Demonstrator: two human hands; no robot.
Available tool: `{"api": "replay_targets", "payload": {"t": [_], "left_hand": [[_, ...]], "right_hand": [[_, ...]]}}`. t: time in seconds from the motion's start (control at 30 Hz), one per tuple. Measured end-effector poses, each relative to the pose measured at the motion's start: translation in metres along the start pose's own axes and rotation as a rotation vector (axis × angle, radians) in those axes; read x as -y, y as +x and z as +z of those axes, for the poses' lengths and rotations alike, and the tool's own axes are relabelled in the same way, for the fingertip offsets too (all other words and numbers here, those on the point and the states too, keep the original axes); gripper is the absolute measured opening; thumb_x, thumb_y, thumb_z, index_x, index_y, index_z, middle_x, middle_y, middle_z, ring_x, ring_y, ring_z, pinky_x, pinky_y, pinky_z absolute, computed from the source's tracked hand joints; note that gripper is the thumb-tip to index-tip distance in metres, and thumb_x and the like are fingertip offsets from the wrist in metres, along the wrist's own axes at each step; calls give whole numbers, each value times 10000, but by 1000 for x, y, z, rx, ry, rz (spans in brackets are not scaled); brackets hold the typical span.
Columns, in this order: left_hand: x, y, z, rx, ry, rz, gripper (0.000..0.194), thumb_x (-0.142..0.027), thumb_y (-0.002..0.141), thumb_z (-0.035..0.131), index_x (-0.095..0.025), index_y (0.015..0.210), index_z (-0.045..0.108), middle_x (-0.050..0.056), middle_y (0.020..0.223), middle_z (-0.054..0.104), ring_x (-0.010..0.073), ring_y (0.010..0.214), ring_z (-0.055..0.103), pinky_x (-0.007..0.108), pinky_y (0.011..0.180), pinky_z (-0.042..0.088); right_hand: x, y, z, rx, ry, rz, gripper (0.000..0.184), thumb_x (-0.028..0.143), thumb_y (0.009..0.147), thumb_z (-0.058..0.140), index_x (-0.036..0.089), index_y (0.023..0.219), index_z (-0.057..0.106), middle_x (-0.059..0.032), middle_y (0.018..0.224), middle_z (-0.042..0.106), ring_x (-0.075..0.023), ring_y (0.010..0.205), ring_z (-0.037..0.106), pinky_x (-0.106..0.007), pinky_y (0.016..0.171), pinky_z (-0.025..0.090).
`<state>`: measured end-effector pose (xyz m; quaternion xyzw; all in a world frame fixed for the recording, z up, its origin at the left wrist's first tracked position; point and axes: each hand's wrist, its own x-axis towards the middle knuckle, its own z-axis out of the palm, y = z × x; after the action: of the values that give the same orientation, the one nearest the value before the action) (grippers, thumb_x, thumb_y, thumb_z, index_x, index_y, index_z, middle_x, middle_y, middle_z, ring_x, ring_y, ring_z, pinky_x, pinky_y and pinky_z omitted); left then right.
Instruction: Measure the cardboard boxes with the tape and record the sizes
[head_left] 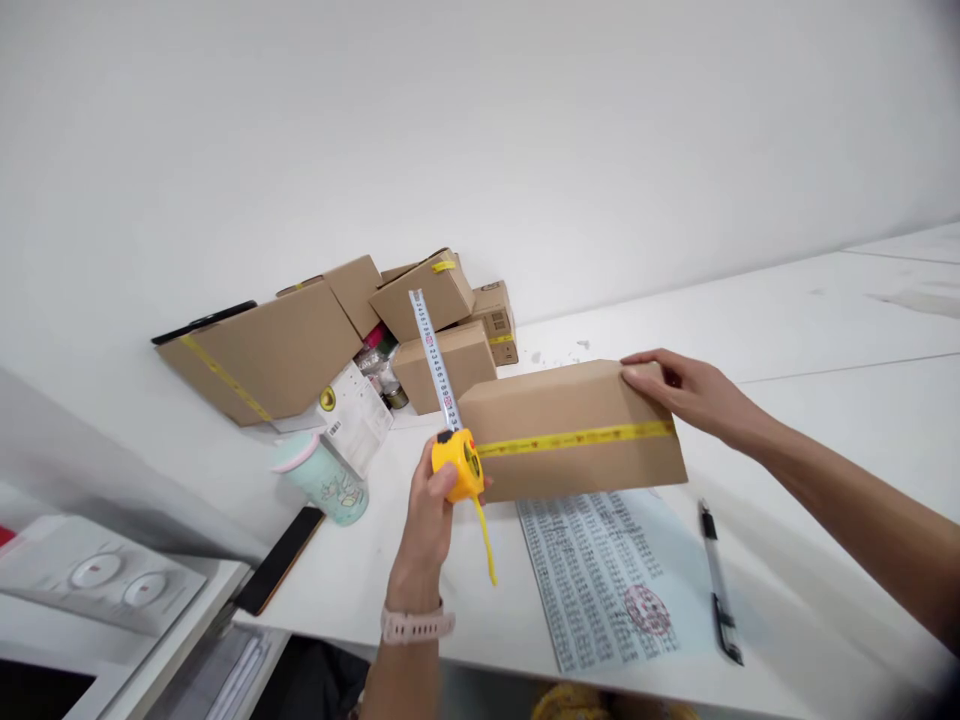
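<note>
My left hand is closed around a yellow tape measure. Its metal blade sticks out upward past the left end of a cardboard box, and a yellow wrist strap hangs below. The box is brown with yellow printed tape running along it. At the box's upper right corner, my right hand pinches the edge between thumb and fingers. Some fingers of my left hand are hidden behind the tape measure and the box end. Beneath the box lies a printed sheet with a red round stamp.
Several cardboard boxes are stacked against the white wall. A mint tumbler leans left of my left hand, beside a white carton. A pen lies right of the sheet. A white appliance with two knobs stands at the left.
</note>
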<state>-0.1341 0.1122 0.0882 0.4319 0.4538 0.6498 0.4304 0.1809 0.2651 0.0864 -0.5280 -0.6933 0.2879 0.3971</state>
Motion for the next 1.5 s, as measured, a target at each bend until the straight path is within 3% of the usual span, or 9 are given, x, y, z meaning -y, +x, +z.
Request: {"api": "replay_targets", "payload": {"t": [0.13, 0.27, 0.33, 0.43, 0.57, 0.73, 1.03, 1.13, 1.5], "left_hand": [[-18, 12, 18, 34, 23, 45, 601, -524, 688, 805, -211, 1155, 591, 64, 1102, 649, 176, 724, 670, 292, 593, 546], [2, -24, 46, 160, -36, -19, 685, -562, 649, 856, -259, 1194, 573, 57, 1062, 646, 206, 780, 658, 314, 611, 572], [22, -46, 57, 259, -109, -118, 718, -555, 646, 869, -254, 1225, 570, 61, 1069, 633, 202, 817, 644, 344, 696, 599], [51, -62, 64, 321, -187, -261, 723, -513, 664, 870, -247, 1259, 556, 48, 1075, 610, 173, 802, 639, 348, 732, 606], [68, -52, 57, 330, -229, -296, 687, -472, 678, 865, -220, 1243, 567, 69, 1150, 609, 167, 846, 627, 357, 768, 613], [67, -33, 40, 379, -209, -311, 653, -471, 688, 848, -214, 1233, 596, 107, 1302, 576, 161, 830, 622, 334, 705, 612], [74, -23, 29, 404, -241, -303, 620, -465, 685, 847, -208, 1204, 627, 120, 1318, 574, 201, 925, 594, 353, 716, 616], [80, -24, 25, 434, -259, -320, 642, -477, 684, 851, -206, 1222, 626, 115, 1236, 610, 193, 874, 614, 345, 707, 605], [103, -23, 9, 537, -252, -354, 737, -408, 710, 877, -231, 1336, 532, 138, 1261, 637, 190, 917, 651, 335, 786, 581]], "right_hand": [[18, 48, 4, -105, -106, -66, 450, 650, 888, 536, 244, 965, 714, -113, 1056, 660, -294, 978, 629, -422, 859, 477], [25, 80, 20, -109, -175, -249, 330, 482, 923, 493, 216, 873, 681, -132, 1081, 669, -292, 1013, 628, -407, 888, 474], [27, 90, 27, -76, -184, -281, 299, 406, 936, 452, 217, 943, 684, -114, 1042, 704, -280, 950, 641, -400, 843, 480], [29, 99, 30, -55, -205, -320, 377, 318, 934, 418, 242, 1229, 641, -78, 1061, 733, -277, 938, 644, -408, 834, 475], [32, 103, 30, -26, -328, -434, 543, 211, 885, 424, 269, 1404, 571, -83, 1083, 718, -310, 1026, 610, -459, 879, 443], [33, 104, 32, -39, -596, -561, 625, 142, 864, 408, 290, 1449, 571, -121, 1008, 657, -287, 892, 582, -402, 753, 431], [30, 111, 34, -13, -691, -595, 682, 108, 831, 454, 347, 1460, 567, -104, 1063, 641, -271, 915, 556, -389, 775, 420], [32, 111, 35, -3, -729, -592, 692, 96, 821, 470, 381, 1441, 587, -101, 1083, 639, -273, 921, 555, -380, 762, 412], [36, 103, 37, -24, -801, -644, 658, 91, 854, 448, 381, 1420, 618, -114, 1064, 631, -270, 906, 541, -380, 750, 397]]}}
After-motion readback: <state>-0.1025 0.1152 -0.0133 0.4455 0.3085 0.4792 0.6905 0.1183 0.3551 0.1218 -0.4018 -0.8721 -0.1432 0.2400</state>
